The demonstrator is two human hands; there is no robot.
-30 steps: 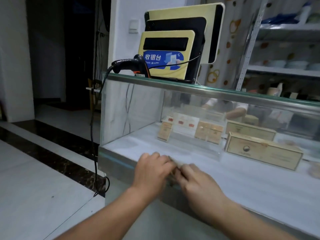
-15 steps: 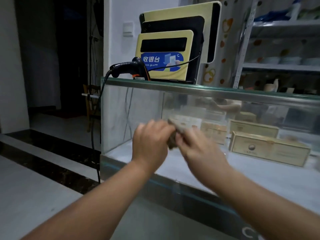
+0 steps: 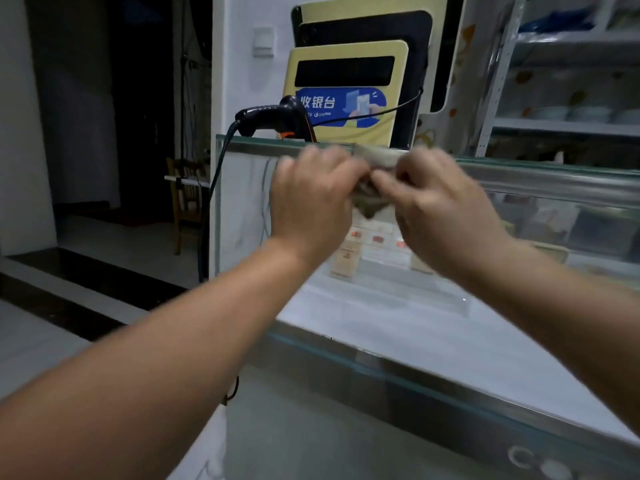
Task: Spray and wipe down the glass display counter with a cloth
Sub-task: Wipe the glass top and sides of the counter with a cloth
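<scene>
Left hand (image 3: 311, 199) and right hand (image 3: 440, 209), each grip curled closed, pinch a crumpled, soft grey-green cloth (image 3: 370, 206) between them, at the front pane of the smooth glass table (image 3: 554, 168), just below its straight top edge.

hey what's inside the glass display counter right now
Inside the glass display counter, small packs stand in a row on a white shelf. The left hand, right hand and the cloth they hold cover part of the row; farther right is blurred.
</scene>
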